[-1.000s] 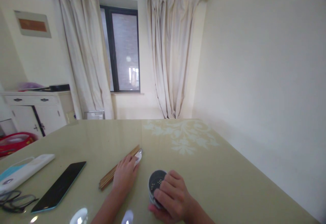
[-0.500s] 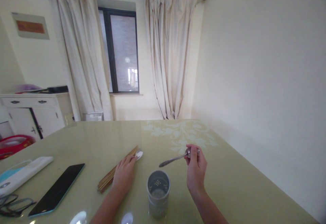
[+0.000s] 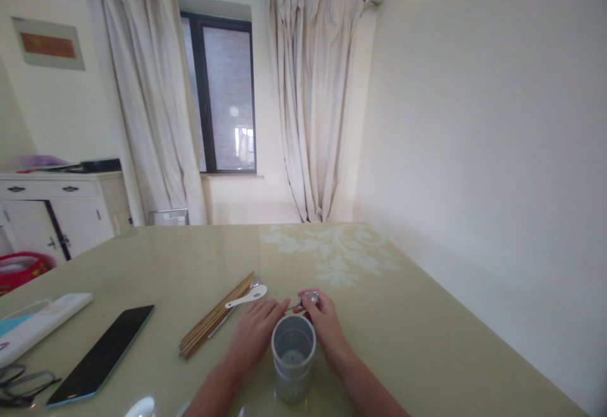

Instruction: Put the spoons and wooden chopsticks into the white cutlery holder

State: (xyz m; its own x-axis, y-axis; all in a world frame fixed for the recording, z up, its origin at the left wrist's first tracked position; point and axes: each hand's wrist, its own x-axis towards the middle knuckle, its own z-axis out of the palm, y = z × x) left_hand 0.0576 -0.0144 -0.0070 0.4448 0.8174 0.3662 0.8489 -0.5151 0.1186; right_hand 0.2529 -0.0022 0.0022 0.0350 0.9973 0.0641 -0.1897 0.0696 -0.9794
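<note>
Just behind the grey cup point(image 3: 293, 366), both hands meet at a metal spoon point(image 3: 312, 297). My right hand point(image 3: 329, 328) is closed around it near the bowl, which shows above the fingers. The handle points left, and its end reaches the fingertips of my left hand point(image 3: 256, 335), which look closed on it. The cup stands upright between my forearms, with small holes in its inner wall. Left of my left hand lies a bundle of wooden chopsticks point(image 3: 215, 319). A white spoon point(image 3: 247, 296) with a small blue mark rests against the bundle.
At the left of the glossy table point(image 3: 403, 341) lie a black phone point(image 3: 102, 354), glasses point(image 3: 26, 385) and a long white object point(image 3: 52, 322). A wall point(image 3: 474, 151) runs along the right side. A white cabinet point(image 3: 80, 205) stands beyond the table.
My left hand has left the chopsticks and moved right to the metal spoon's handle. My right hand has brought the metal spoon left, behind the cup. The white spoon is now uncovered.
</note>
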